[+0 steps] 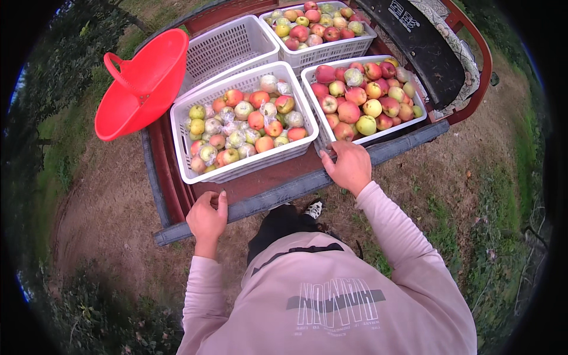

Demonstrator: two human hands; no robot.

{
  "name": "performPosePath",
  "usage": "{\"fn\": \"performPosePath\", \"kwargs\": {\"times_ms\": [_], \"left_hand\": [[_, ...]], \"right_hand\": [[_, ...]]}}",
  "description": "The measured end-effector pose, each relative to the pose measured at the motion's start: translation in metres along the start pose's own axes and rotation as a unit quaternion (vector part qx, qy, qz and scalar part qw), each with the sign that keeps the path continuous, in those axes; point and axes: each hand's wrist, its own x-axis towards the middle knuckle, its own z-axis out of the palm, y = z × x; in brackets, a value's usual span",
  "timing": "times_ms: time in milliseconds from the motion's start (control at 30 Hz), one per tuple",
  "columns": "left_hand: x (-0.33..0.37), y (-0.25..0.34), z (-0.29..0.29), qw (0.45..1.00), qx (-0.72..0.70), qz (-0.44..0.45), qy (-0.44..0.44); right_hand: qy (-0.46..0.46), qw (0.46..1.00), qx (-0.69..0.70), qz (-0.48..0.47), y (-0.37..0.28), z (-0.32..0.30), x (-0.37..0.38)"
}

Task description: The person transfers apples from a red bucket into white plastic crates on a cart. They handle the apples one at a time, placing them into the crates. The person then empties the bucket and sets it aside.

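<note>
My left hand (207,218) is at the padded front edge (266,202) of a cart bed, its thumb apart from loosely bent fingers. No object shows in it. Farther right, my right hand (350,168) reaches over that edge beside the near corner of a white crate (393,128) of apples. Its thumb stands off from the fingers; whether the fingertips touch the crate I cannot tell. Between and beyond my hands sits another white crate (251,158), with red, yellow and green apples (255,120), some wrapped in clear plastic.
A red plastic basket (133,100) with a handle hangs at the far left. Behind stand an empty white crate (234,44) and a full apple crate (322,54). A black panel (426,53) and a curved red frame (485,65) lie at the right. Dry ground (426,171) surrounds the cart.
</note>
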Motion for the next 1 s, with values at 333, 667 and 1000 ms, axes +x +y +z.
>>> {"fn": "performPosePath", "kwargs": {"times_ms": [333, 667, 1000], "left_hand": [[-0.002, 0.000, 0.006, 0.999, -0.011, 0.018, 0.035], [-0.003, -0.007, 0.007, 0.994, -0.029, 0.097, 0.041], [0.002, -0.007, 0.002, 0.990, -0.061, 0.128, -0.018]], "right_hand": [[-0.021, 0.999, -0.032, 0.025, -0.003, -0.009, 0.003], [-0.033, 0.998, -0.033, 0.041, -0.008, -0.007, 0.007], [-0.076, 0.993, -0.070, 0.058, -0.014, -0.011, 0.008]]}}
